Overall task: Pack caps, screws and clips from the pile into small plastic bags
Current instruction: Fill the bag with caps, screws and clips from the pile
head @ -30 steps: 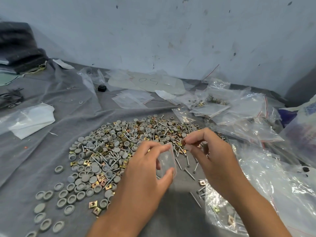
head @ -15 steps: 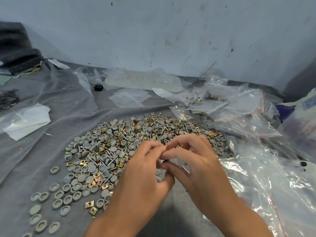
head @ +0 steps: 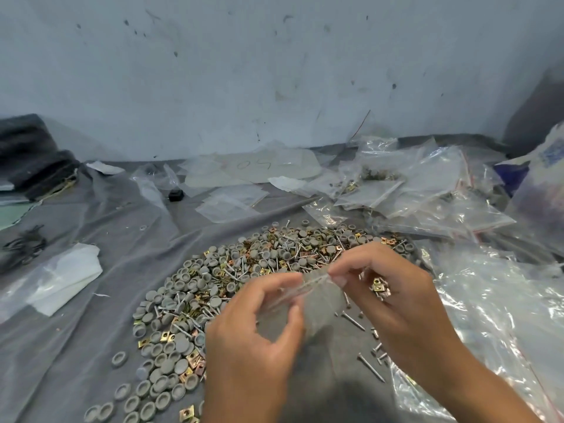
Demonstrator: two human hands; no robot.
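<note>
A wide pile (head: 244, 270) of grey round caps, silver screws and brass-coloured clips lies on the grey cloth in the middle. In front of it I hold a small clear plastic bag (head: 317, 296) between both hands. My left hand (head: 259, 337) pinches its lower left edge with thumb and fingers. My right hand (head: 393, 297) pinches the bag's top right corner and keeps a few brass clips (head: 380, 288) tucked against its curled lower fingers. What the bag contains cannot be made out.
Loose screws (head: 369, 364) lie on the grey cloth (head: 91, 346) under my right wrist. Large crumpled plastic bags (head: 488, 300) cover the right side, filled and flat small bags (head: 381, 190) lie behind the pile, a folded white bag (head: 61, 276) at left. A wall stands behind.
My hands, pressed together at the bag half a second ago, have drawn apart, stretching the bag's opening between them. The camera has tilted slightly.
</note>
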